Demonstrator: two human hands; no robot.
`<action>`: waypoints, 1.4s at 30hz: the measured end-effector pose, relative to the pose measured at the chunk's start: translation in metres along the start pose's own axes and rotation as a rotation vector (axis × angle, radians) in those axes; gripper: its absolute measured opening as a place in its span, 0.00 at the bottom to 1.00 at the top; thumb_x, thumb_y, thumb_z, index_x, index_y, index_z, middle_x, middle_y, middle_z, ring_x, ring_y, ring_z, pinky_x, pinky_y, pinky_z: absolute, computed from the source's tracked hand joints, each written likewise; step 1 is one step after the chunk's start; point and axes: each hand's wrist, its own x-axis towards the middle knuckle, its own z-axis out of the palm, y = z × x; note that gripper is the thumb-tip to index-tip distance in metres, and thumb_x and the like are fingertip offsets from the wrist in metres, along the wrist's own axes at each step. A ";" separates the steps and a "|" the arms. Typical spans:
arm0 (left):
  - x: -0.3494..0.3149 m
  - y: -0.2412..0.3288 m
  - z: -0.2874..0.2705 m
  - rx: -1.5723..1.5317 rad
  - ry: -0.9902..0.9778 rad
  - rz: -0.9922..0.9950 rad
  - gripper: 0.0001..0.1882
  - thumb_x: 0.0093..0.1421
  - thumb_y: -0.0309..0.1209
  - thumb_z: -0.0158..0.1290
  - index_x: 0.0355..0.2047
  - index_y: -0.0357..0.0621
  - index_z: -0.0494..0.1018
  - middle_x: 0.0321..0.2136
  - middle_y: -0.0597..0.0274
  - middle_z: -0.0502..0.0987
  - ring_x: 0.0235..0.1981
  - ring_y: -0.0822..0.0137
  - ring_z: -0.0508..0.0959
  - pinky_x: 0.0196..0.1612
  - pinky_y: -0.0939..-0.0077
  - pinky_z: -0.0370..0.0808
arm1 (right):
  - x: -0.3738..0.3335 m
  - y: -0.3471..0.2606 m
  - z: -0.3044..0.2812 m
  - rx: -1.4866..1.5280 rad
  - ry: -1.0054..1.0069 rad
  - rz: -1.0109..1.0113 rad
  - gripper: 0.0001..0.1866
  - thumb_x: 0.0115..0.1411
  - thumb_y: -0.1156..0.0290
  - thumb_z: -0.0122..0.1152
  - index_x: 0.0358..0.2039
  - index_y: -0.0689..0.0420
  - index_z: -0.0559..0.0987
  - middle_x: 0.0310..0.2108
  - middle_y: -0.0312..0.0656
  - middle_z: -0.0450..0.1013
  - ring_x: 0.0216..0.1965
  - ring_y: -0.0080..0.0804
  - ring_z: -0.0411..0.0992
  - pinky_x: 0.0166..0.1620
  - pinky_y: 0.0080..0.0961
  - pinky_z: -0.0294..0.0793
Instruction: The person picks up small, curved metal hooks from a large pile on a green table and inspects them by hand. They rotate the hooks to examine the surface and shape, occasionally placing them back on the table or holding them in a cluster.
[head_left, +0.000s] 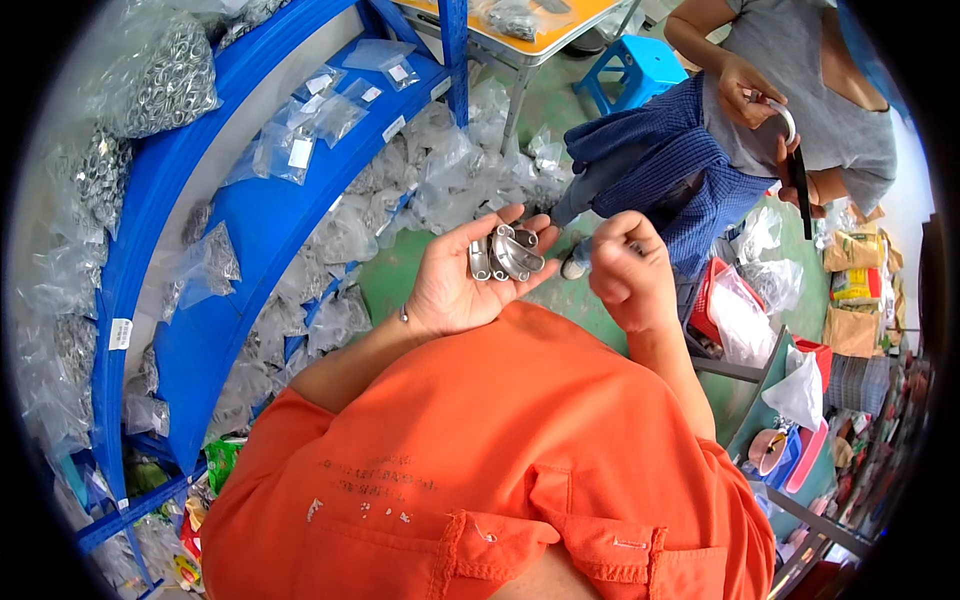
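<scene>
Several curved, shiny metal fittings (pixel 510 256) rest in the upturned palm of my left hand (pixel 446 284), its fingers slightly curled beneath them. They look like small ring or handle pieces with rounded ends; their exact kind is unclear. To the right and apart from it, my right hand (pixel 630 277) is raised with fingers closed in a pinch. A small dark bit shows at those fingertips, too small to name.
A blue metal shelf (pixel 262 205) with bagged metal parts (pixel 165 85) curves along my left. Clear plastic bags (pixel 440 180) heap beside it. Ahead stand an orange-topped table (pixel 560 22) and a blue stool (pixel 640 75). A co-worker (pixel 800 85) holds a white curved item and a dark flat one. A red basket (pixel 708 300) is at right.
</scene>
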 end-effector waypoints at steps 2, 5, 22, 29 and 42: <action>0.000 -0.001 -0.003 0.027 -0.012 0.011 0.15 0.61 0.34 0.38 0.44 0.43 0.67 0.49 0.51 0.66 0.53 0.57 0.64 0.55 0.56 0.60 | 0.001 -0.002 0.021 -0.671 -0.110 -0.204 0.11 0.46 0.82 0.61 0.32 0.58 0.75 0.26 0.36 0.67 0.27 0.22 0.66 0.22 0.15 0.63; 0.002 0.001 -0.006 0.064 -0.120 -0.031 0.14 0.61 0.33 0.38 0.45 0.45 0.67 0.48 0.51 0.66 0.50 0.57 0.66 0.52 0.56 0.62 | 0.002 -0.002 0.036 -1.082 -0.245 -0.391 0.12 0.45 0.84 0.59 0.33 0.60 0.75 0.26 0.40 0.66 0.27 0.30 0.67 0.30 0.23 0.67; -0.005 0.003 -0.003 0.234 0.153 -0.136 0.10 0.57 0.27 0.49 0.40 0.47 0.67 0.34 0.62 0.72 0.37 0.70 0.72 0.42 0.68 0.71 | 0.003 0.008 0.023 0.056 0.002 0.278 0.09 0.59 0.66 0.51 0.33 0.60 0.71 0.20 0.34 0.65 0.13 0.14 0.53 0.17 0.12 0.50; -0.001 0.005 -0.008 0.173 0.266 -0.057 0.11 0.55 0.23 0.49 0.40 0.45 0.67 0.32 0.61 0.71 0.36 0.67 0.72 0.38 0.72 0.72 | 0.006 0.012 0.013 0.497 0.075 0.323 0.09 0.61 0.67 0.46 0.33 0.60 0.69 0.20 0.35 0.64 0.13 0.15 0.51 0.16 0.12 0.49; 0.007 -0.001 0.004 0.340 0.127 -0.165 0.06 0.57 0.31 0.50 0.36 0.48 0.70 0.33 0.64 0.74 0.32 0.71 0.73 0.25 0.82 0.68 | 0.003 0.005 0.012 0.380 0.041 0.206 0.11 0.61 0.67 0.46 0.38 0.62 0.69 0.24 0.37 0.67 0.16 0.17 0.55 0.19 0.13 0.55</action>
